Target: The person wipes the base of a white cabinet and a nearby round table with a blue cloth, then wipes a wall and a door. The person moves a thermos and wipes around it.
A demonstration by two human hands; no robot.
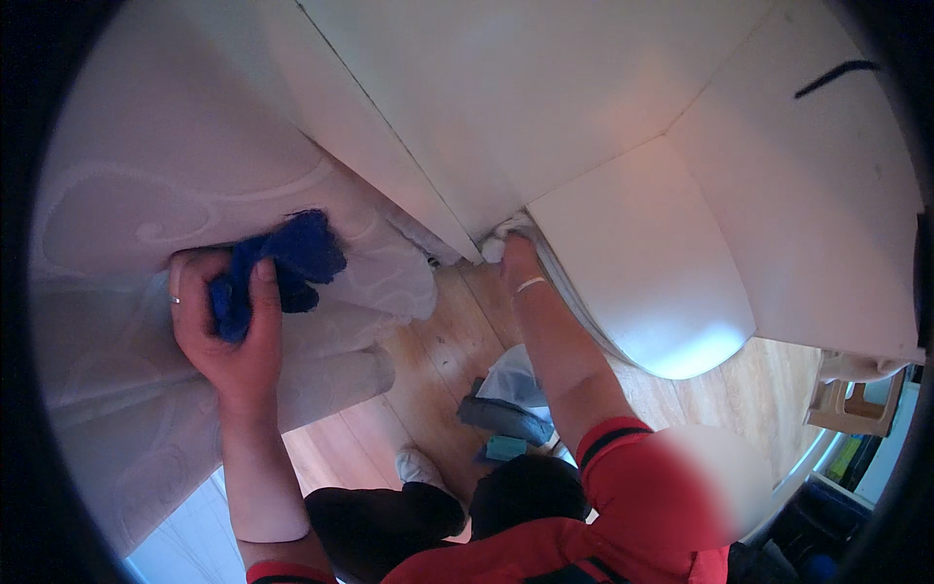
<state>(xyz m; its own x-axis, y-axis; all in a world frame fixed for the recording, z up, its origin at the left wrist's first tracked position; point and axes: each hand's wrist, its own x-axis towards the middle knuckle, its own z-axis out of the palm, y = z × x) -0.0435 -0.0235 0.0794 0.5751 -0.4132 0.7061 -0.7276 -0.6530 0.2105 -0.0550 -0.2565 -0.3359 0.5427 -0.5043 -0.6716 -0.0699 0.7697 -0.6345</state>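
Observation:
My left hand (219,314) grips a crumpled dark blue cloth (303,252) in front of a pale curtain (109,241) with a swirl pattern. A ring shows on one of its fingers. My right hand (518,252) reaches low to the inner corner of white furniture, holding a bunched white cloth (500,237) there. Its fingers are largely hidden by the cloth and the furniture. Close beside that hand is a white panel with a rounded edge (642,270). A tall flat white panel (511,95) rises behind both.
Wood-look flooring (416,365) lies below. Near my knees are a clear plastic bag (511,376), a folded grey cloth (503,420) and a teal block (506,447). A tan stool (854,409) stands at the right. A black curved handle (835,77) is on the furniture.

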